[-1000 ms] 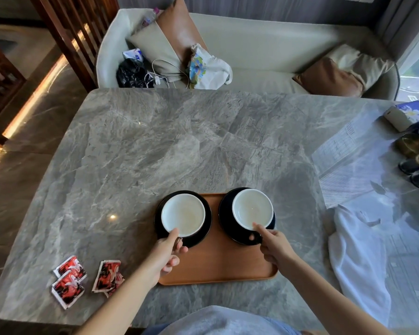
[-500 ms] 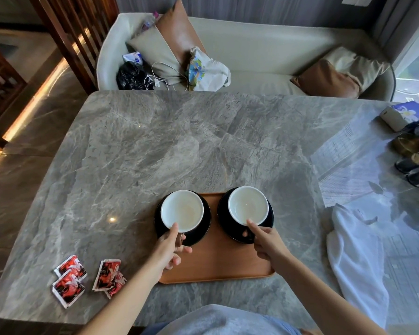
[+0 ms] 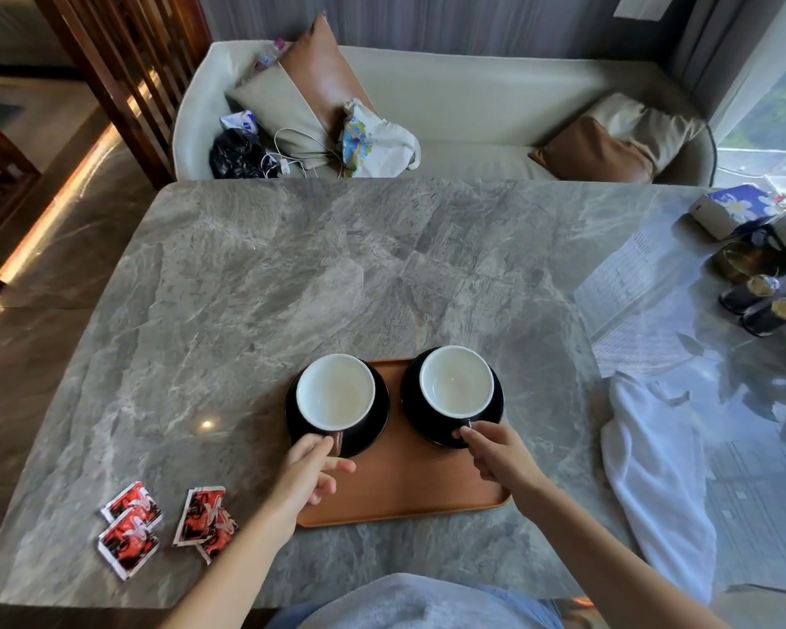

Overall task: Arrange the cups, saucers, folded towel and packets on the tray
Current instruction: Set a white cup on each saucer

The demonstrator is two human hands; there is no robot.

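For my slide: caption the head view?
Both hands at two white-lined cups on wooden tray.

- Tray: plain orange-brown wood tone.
- 2 cups, left cup and right cup: white inside, dark outside.
- 2 saucers, left saucer and right saucer: glossy black.
- Packets: red and black print with white edges.
- Towel: plain white.
- Table: grey marble with pale veins.
- Sofa: cream, with tan-brown and beige cushions.
- Box: blue and white, flower print.
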